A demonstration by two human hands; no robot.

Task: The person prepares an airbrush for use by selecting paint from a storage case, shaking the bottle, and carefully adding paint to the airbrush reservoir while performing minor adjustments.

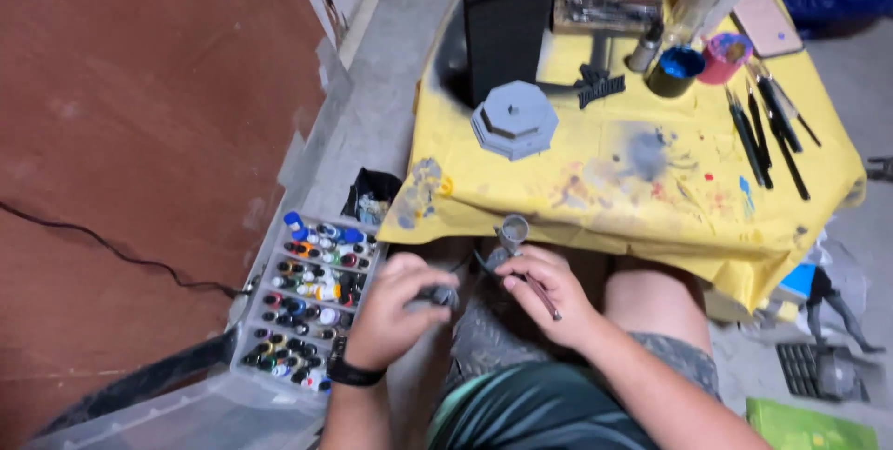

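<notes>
My right hand (546,294) grips a slim airbrush (523,255) over my lap; its open metal cup points up toward the table edge. My left hand (398,308), a black watch on its wrist, closes on a small dark grey part (441,296) right beside the airbrush. Both hands hang just below the front edge of the paint-stained yellow cloth (642,199) that covers the low table.
A clear box with several small paint bottles (312,296) lies on the floor at my left. On the cloth stand a grey octagonal model base (514,118), a black box (505,29), a blue-filled cup (676,70), a pink cup (725,54) and several brushes (767,129).
</notes>
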